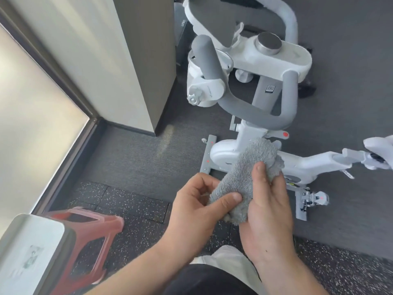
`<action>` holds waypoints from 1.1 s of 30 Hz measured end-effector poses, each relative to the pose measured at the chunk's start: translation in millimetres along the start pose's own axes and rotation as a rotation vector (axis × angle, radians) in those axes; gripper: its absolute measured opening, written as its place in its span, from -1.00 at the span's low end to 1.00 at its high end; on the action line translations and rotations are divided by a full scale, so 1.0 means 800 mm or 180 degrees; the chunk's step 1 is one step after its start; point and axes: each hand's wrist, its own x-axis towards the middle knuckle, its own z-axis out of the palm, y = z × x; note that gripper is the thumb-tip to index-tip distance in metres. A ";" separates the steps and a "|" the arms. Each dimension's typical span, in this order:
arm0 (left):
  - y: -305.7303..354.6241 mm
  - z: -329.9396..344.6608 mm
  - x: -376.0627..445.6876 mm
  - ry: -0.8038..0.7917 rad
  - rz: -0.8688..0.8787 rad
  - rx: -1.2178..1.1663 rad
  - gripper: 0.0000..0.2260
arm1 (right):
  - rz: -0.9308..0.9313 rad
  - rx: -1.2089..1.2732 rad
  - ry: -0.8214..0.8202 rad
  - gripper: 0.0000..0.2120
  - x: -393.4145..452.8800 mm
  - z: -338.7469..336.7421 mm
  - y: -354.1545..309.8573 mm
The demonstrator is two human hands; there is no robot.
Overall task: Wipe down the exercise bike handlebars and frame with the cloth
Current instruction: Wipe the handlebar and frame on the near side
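1. The fluffy grey terry cloth [246,177] is in the lower centre of the frame, bunched between both hands, in the air and apart from the bike.
2. The left hand [197,207] pinches its lower end with thumb and bent fingers [204,184]; the right hand [270,209] wraps it, thumb pressed on top.
3. The white exercise bike with grey padded handlebars [274,118] stands in the upper right; its white frame [306,162] is behind the cloth.
4. Risk: a loosely bunched cloth can slip from the fingers during the wipe.
5. Risk: a loose corner may catch on the silver pedal [312,199] or the small knobs.
6. Risk: the red plastic stool [89,231] at the lower left can trip the person.
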 end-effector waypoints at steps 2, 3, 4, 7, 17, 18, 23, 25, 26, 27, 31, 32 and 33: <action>0.004 -0.002 0.012 -0.0128 -0.0041 0.0058 -0.78 | -0.0212 -0.0202 0.0085 -0.70 0.014 0.008 -0.003; 0.007 -0.002 0.017 -0.0172 -0.0070 0.0098 -0.79 | -0.0315 -0.0247 0.0104 -0.70 0.021 0.011 -0.005; 0.009 -0.002 0.023 -0.0210 -0.0081 0.0150 -0.80 | -0.0416 -0.0271 0.0097 -0.71 0.028 0.013 -0.007; 0.015 0.003 0.038 -0.0293 -0.0039 0.0219 -0.76 | -0.0734 -0.0457 -0.0007 -0.70 0.050 0.012 -0.017; 0.046 0.035 0.094 0.0732 0.1594 0.1410 -0.81 | -0.2023 -0.1917 -0.1054 -0.76 0.160 -0.007 -0.113; 0.048 0.037 0.102 0.1005 0.1889 0.1749 -0.84 | -0.2083 -0.2019 -0.1267 -0.77 0.172 -0.006 -0.121; 0.056 0.038 0.132 0.2156 0.2176 0.2838 -0.76 | -0.2707 -0.2259 -0.2160 -0.78 0.224 0.007 -0.143; 0.058 0.040 0.142 0.2245 0.2073 0.2978 -0.75 | -0.2948 -0.2308 -0.2406 -0.78 0.240 0.018 -0.144; 0.058 0.042 0.146 0.2234 0.2066 0.3022 -0.75 | -0.3025 -0.2325 -0.2504 -0.78 0.245 0.024 -0.145; 0.057 0.043 0.150 0.2207 0.2100 0.3055 -0.75 | -0.3082 -0.2335 -0.2572 -0.78 0.249 0.031 -0.144; 0.052 0.038 0.158 0.2163 0.2306 0.3033 -0.75 | -0.3311 -0.2361 -0.2646 -0.78 0.253 0.066 -0.140; 0.052 0.036 0.160 0.2149 0.2336 0.3016 -0.77 | -0.3363 -0.2365 -0.2647 -0.78 0.254 0.075 -0.138; 0.052 0.034 0.161 0.2139 0.2359 0.3003 -0.78 | -0.3405 -0.2372 -0.2638 -0.78 0.255 0.083 -0.137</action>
